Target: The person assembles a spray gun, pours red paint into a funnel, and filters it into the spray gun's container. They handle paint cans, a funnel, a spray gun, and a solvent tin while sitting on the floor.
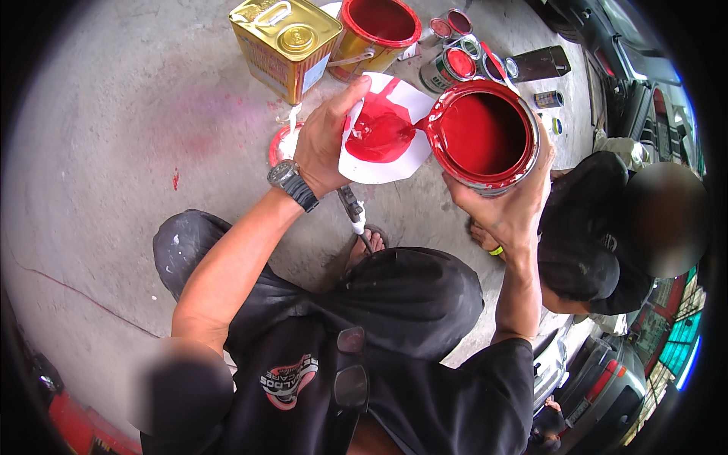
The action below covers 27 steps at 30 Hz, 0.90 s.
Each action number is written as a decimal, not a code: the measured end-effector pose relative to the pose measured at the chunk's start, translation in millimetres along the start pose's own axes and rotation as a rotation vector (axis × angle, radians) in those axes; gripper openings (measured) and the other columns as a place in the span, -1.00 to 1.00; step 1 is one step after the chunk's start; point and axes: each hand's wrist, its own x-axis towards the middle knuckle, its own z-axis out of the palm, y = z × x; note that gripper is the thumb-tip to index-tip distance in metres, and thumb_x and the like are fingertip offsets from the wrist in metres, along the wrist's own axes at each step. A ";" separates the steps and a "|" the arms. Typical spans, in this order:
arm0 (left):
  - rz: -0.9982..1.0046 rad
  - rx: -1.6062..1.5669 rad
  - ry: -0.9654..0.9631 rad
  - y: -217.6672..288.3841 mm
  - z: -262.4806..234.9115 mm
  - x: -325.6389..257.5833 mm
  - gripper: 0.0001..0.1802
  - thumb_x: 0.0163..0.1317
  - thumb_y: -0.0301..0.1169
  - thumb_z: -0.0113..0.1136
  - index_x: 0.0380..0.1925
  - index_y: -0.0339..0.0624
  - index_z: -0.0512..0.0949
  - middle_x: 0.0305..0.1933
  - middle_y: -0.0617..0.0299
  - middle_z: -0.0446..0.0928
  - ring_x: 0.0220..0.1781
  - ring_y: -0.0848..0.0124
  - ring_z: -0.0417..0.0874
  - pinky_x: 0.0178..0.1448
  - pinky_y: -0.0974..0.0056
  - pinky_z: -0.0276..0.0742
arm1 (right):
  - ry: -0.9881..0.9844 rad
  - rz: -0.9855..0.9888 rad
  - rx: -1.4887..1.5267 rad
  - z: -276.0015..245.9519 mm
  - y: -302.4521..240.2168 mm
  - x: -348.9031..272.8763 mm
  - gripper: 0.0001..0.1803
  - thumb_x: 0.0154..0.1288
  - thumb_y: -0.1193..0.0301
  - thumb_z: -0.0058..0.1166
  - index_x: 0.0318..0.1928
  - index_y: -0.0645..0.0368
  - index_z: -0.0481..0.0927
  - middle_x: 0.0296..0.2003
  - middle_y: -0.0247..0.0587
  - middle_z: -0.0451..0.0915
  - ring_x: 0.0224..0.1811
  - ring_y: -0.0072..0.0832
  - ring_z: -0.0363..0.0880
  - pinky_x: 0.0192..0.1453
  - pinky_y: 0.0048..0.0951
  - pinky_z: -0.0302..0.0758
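Right hand (508,208) grips tilted paint can (485,136) from below, fingers wrapped round its wall. Red paint pours from can lip at 9 o'clock into white paper funnel (379,133). Left hand (322,144) pinches funnel rim, fingers closed on it. Gold rectangular tin (284,45) at 11 o'clock on concrete floor (114,136); open red pail (375,30) beside it; small cans (455,57) at 1 o'clock.
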 end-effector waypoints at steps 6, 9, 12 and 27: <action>0.020 0.038 0.002 2.1 -1.6 3.1 0.12 -0.16 -0.24 0.65 0.39 -0.08 0.16 0.19 0.02 0.56 0.08 0.09 0.69 0.13 0.07 0.64 | -0.005 -0.025 -0.057 1.2 3.4 -0.3 0.25 -0.28 0.25 0.61 0.41 0.38 0.12 0.19 0.13 0.43 0.21 -0.04 0.49 0.31 -0.10 0.42; 0.024 0.041 0.003 1.3 -2.5 3.1 0.12 -0.16 -0.24 0.65 0.39 -0.08 0.16 0.18 0.02 0.57 0.07 0.09 0.69 0.12 0.07 0.64 | -0.017 -0.001 -0.011 1.3 0.7 0.7 0.25 -0.28 0.25 0.61 0.40 0.39 0.12 0.19 0.14 0.43 0.22 -0.04 0.50 0.31 -0.10 0.42; 0.015 0.017 -0.010 1.4 -0.8 2.2 0.13 -0.17 -0.23 0.66 0.39 -0.09 0.15 0.19 0.01 0.56 0.06 0.08 0.69 0.11 0.07 0.64 | -0.022 -0.013 -0.034 -1.2 0.1 0.9 0.25 -0.28 0.24 0.62 0.40 0.39 0.11 0.18 0.14 0.43 0.22 -0.04 0.50 0.31 -0.11 0.42; 0.010 0.012 -0.018 1.8 -2.7 2.4 0.18 -0.22 -0.22 0.68 0.40 -0.11 0.14 0.23 0.01 0.52 0.07 0.09 0.68 0.11 0.05 0.63 | -0.023 -0.022 0.014 3.8 9.1 -2.4 0.27 -0.27 0.22 0.60 0.41 0.39 0.10 0.22 0.18 0.38 0.26 0.02 0.45 0.35 -0.06 0.38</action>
